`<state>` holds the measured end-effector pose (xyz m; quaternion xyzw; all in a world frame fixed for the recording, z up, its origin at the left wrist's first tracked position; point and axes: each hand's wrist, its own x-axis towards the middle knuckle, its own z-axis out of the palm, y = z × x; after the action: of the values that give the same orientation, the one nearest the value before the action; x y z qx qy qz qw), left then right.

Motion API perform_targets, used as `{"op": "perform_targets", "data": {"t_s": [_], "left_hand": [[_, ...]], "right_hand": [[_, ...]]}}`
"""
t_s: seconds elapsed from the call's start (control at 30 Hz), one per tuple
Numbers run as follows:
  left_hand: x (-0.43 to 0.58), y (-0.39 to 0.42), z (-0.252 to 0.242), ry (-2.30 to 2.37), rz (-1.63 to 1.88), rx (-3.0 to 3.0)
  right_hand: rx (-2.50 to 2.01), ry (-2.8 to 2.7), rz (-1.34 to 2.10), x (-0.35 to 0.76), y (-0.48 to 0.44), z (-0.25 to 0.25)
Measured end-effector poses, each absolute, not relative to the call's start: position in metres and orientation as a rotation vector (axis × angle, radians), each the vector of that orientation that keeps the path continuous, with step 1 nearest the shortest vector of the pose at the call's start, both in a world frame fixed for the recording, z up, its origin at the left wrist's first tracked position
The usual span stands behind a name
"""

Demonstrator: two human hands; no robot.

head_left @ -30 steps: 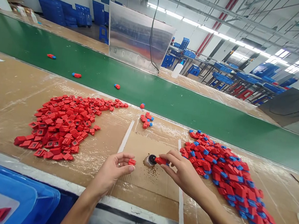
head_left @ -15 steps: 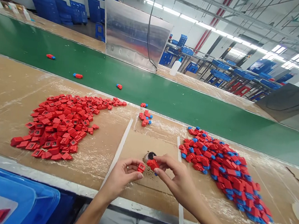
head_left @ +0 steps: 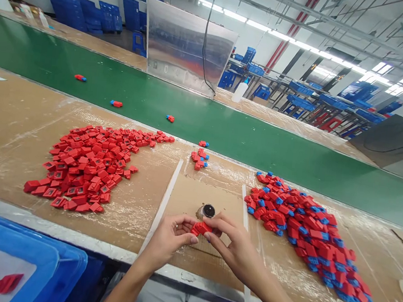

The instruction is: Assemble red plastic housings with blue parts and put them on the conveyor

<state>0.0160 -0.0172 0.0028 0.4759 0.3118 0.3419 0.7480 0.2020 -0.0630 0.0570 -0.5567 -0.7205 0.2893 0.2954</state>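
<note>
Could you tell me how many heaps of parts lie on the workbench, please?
3: an all-red heap on the left, a red-and-blue heap on the right, a small cluster between them by the belt.

1 red pile (head_left: pixel 85 168), 1 red-blue pile (head_left: pixel 307 237), approx. 4 strays (head_left: pixel 116 104) on belt (head_left: pixel 259 142), 1 pot (head_left: pixel 208 211).

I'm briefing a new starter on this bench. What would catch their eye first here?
Two heaps on the brown bench: a red pile at left and a red-and-blue pile at right. Between them, near the front edge, the left hand and right hand pinch one red piece together, just in front of a small round pot. Behind runs a green belt carrying a few stray pieces.
</note>
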Motion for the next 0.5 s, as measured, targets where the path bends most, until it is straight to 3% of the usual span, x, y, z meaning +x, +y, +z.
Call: {"op": "perform_targets", "data": {"t_s": [0.5], "left_hand": [[0.010,-0.015,-0.002,0.760,0.599,1.294]], "right_hand": [[-1.599,-2.011,0.633,0.182,-0.079,0.034]]}}
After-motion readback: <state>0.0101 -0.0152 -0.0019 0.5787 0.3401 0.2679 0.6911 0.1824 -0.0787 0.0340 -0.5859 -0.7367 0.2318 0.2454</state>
